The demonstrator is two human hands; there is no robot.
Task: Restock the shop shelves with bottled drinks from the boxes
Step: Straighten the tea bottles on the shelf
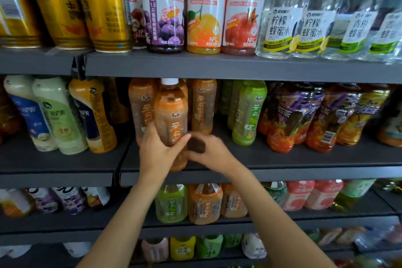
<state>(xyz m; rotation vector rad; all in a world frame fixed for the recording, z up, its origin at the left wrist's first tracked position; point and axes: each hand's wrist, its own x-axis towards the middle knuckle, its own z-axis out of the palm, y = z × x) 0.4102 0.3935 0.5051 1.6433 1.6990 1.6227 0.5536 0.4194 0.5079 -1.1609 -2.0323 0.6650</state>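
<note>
Your left hand fingers wrap the lower body of the orange-labelled clear plastic tea bottle with white cap, upright at the front edge of the dark grey metal middle shelf. Your right hand is blurred at its base; grip unclear. Likely full, heavy, smooth: hold below the label.

Your left hand and right hand are bare, with no gloves, rings or watch. Both forearms are uncovered too; no sleeve reaches into view.
</note>
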